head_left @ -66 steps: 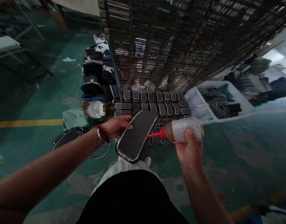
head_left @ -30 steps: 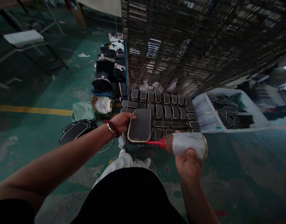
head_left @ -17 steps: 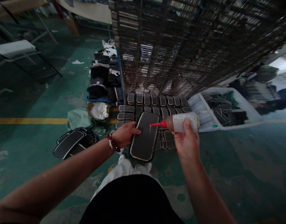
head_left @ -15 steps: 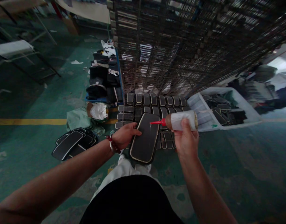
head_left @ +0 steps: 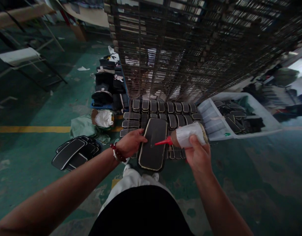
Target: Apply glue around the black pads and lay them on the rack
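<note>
My left hand (head_left: pixel 131 143) grips the left edge of a black oblong pad (head_left: pixel 154 154) with a pale rim, thumb on its top face. In my right hand (head_left: pixel 198 151) is a squeeze bottle (head_left: pixel 189 135) wrapped in white, tilted so its red nozzle (head_left: pixel 163 141) points left over the middle of the pad. A faint wet streak shows on the pad near the nozzle tip. Whether the tip touches the surface I cannot tell. Behind the pad, rows of similar smaller-looking pads (head_left: pixel 172 120) lie on a wire rack.
Loose black pads (head_left: pixel 68 153) lie on the floor at left, beside a green bag (head_left: pixel 80 126). A blue crate (head_left: pixel 101 106) holds dark bundles. Tall wire racks (head_left: pixel 165 42) rise ahead. At right stands a white bin (head_left: pixel 266 126) with dark pieces.
The bottle's nozzle has moved down and slightly left over the pad, and the bottle is tilted more. My left hand still holds the pad, which has turned slightly more upright in view.
</note>
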`<control>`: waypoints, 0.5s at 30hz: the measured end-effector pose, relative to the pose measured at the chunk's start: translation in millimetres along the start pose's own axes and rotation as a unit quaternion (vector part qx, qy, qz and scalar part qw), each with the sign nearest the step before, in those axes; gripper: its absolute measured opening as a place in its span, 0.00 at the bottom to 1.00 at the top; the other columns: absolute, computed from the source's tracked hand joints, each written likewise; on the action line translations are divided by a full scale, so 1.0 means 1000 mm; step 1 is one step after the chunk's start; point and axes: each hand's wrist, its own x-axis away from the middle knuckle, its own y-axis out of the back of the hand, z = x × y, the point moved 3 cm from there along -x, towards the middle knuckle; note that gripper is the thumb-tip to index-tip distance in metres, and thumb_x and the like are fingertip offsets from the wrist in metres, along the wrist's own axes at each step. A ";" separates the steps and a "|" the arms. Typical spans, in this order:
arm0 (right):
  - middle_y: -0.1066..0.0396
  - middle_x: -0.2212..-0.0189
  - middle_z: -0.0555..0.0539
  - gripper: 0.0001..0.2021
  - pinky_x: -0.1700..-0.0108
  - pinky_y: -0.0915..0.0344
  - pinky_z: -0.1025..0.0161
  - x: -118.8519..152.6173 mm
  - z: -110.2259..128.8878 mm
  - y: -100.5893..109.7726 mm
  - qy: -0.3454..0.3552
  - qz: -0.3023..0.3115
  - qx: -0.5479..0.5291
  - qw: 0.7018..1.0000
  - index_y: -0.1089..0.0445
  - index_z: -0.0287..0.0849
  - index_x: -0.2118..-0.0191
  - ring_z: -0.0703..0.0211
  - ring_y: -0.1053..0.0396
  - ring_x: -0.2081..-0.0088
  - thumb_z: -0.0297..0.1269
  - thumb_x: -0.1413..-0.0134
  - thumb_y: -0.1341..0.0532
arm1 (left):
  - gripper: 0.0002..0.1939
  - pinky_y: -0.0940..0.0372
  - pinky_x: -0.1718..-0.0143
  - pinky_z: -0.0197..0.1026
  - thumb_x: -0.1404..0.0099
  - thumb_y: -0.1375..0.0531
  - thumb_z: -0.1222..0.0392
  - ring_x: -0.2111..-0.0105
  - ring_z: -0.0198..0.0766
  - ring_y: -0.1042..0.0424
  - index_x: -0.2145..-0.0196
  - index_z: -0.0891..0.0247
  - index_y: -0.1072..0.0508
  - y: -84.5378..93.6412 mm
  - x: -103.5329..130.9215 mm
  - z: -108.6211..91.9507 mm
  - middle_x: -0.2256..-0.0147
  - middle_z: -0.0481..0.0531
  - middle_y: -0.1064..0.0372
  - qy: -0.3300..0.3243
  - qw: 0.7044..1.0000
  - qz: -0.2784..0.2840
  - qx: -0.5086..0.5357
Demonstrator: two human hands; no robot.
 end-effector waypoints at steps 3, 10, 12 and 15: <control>0.22 0.58 0.48 0.21 0.46 0.28 0.51 -0.021 0.013 0.015 0.067 -0.009 -0.032 0.997 0.26 0.46 0.52 0.52 0.23 0.55 0.38 0.54 0.25 | 0.25 0.25 0.64 0.43 0.48 0.39 0.75 0.69 0.42 0.20 0.51 0.69 0.27 -0.014 -0.002 0.006 0.63 0.57 0.19 -0.002 1.000 0.009 0.005; 0.21 0.59 0.46 0.22 0.43 0.31 0.45 -0.022 0.013 0.056 0.020 0.022 -0.035 0.999 0.26 0.46 0.51 0.49 0.23 0.54 0.39 0.55 0.26 | 0.24 0.25 0.65 0.41 0.48 0.38 0.75 0.69 0.41 0.20 0.52 0.68 0.27 -0.039 -0.015 0.028 0.63 0.56 0.19 -0.027 0.999 -0.022 0.006; 0.21 0.61 0.45 0.23 0.45 0.30 0.44 -0.019 0.007 0.065 -0.037 0.039 -0.031 0.998 0.26 0.46 0.51 0.49 0.22 0.57 0.39 0.55 0.25 | 0.23 0.26 0.65 0.41 0.48 0.38 0.75 0.69 0.41 0.20 0.52 0.68 0.27 -0.042 -0.021 0.037 0.63 0.56 0.19 -0.032 0.999 -0.039 0.012; 0.21 0.61 0.45 0.23 0.47 0.29 0.47 -0.027 0.000 0.076 -0.069 0.024 -0.029 0.997 0.26 0.45 0.50 0.51 0.23 0.58 0.40 0.54 0.26 | 0.24 0.26 0.65 0.42 0.49 0.37 0.73 0.68 0.43 0.20 0.52 0.68 0.26 -0.049 -0.026 0.051 0.62 0.57 0.20 -0.022 0.998 -0.058 0.012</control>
